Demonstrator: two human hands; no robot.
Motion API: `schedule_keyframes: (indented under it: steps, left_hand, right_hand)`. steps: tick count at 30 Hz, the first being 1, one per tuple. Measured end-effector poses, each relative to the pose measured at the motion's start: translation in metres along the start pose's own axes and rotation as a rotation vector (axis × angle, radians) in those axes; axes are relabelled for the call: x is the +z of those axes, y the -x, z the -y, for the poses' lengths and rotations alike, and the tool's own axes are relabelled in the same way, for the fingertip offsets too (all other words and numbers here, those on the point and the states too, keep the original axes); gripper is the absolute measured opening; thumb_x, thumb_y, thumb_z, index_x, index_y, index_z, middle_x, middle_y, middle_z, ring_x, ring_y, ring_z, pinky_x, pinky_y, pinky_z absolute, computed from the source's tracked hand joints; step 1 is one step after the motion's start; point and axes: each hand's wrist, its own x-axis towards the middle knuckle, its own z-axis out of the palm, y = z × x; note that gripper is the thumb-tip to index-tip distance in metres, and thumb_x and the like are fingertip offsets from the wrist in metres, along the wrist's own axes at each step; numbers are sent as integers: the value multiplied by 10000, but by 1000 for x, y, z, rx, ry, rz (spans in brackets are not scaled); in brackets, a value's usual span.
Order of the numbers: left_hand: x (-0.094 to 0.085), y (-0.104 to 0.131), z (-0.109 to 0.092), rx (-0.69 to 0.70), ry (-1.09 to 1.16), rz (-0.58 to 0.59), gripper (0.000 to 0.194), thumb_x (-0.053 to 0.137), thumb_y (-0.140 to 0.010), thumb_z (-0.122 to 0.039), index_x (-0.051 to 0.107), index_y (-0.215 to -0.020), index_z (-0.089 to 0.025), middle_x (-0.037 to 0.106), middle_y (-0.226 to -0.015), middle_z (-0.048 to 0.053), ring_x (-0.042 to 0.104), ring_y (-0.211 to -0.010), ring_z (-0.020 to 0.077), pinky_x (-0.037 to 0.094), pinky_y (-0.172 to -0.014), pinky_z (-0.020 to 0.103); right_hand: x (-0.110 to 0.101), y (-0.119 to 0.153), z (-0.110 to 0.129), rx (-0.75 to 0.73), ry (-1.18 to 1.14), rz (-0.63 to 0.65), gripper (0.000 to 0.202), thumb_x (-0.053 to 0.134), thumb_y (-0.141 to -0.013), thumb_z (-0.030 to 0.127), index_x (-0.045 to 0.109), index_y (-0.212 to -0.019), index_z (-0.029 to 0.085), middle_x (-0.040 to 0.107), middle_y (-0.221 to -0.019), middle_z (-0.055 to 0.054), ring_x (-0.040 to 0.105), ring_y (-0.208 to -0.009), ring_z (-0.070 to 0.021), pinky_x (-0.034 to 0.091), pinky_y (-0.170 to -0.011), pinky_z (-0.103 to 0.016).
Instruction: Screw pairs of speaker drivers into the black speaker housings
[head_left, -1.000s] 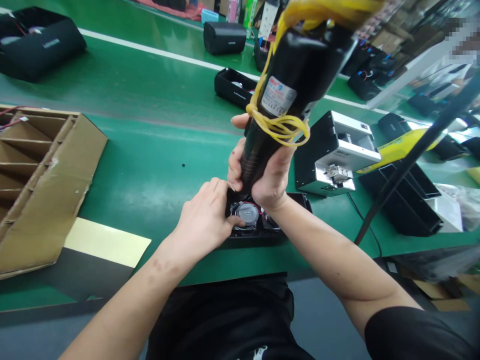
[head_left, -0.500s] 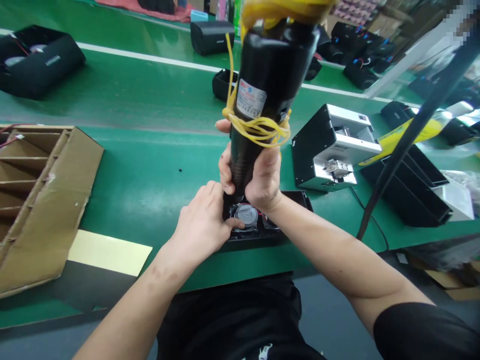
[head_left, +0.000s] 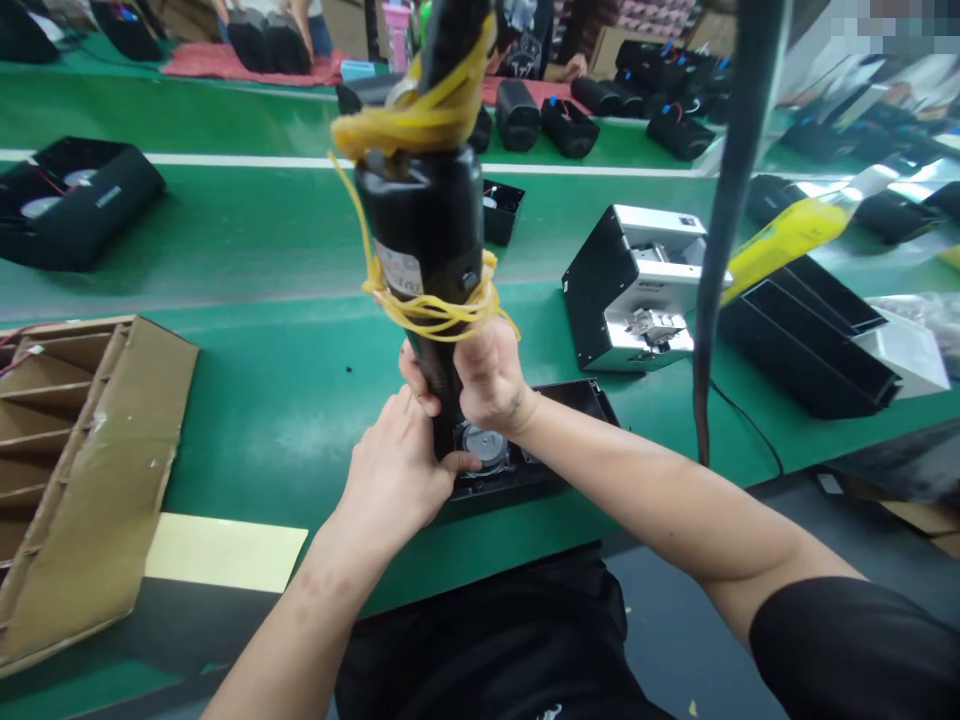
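My right hand is wrapped round a black electric screwdriver, which stands nearly upright with yellow cord looped around it. Below it lies a black speaker housing with a round grey driver inside. My left hand grips the housing's left end, its thumb over the edge beside the driver. The tool's tip is hidden behind my hands, at the left part of the housing.
A cardboard box with dividers stands at the left. A silver and black machine is right of the tool. Black housings lie across the green bench. A dark cable hangs at the right. People work at the far side.
The upper end of the screwdriver has tilted left, and my right hand has shifted slightly left with it. My left hand keeps its hold on the housing. The camera view has shifted.
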Motion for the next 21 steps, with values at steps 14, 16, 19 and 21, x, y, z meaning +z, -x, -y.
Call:
schedule_keyframes:
  steps: [14, 16, 19, 21]
  left_hand:
    - [13, -3, 18, -22, 37, 8, 517, 668, -859, -540, 550, -1292, -284, 678, -1360, 100, 672, -1243, 387, 558, -969, 552]
    - [21, -7, 30, -18, 69, 2, 586, 639, -830, -625, 551, -1297, -282, 681, -1352, 118, 687, -1204, 404, 549, -1010, 580]
    - [34, -11, 46, 10, 113, -26, 669, 616, -828, -725, 527, -1327, -289, 667, -1372, 131, 698, -1157, 410, 525, -1071, 611]
    - [39, -12, 53, 42, 119, -50, 680, 607, -845, -749, 510, -1342, -295, 656, -1383, 138, 697, -1155, 412, 517, -1088, 623]
  right_hand:
    - [-54, -9, 129, -400, 198, -509, 706, 469, -919, 922, 621, -1213, 298, 473, -619, 84, 434, -362, -123, 333, -327, -277]
    - [-84, 2, 146, -475, 292, -628, 688, 494, -917, 902, 612, -1233, 302, 446, -608, 86, 406, -352, -122, 288, -316, -274]
    - [-133, 21, 158, -565, 436, -755, 627, 514, -945, 842, 617, -1211, 284, 456, -598, 81, 414, -361, -121, 273, -321, -261]
    - [-159, 31, 159, -597, 502, -815, 617, 500, -972, 817, 629, -1200, 258, 480, -604, 79, 421, -366, -115, 297, -332, -252]
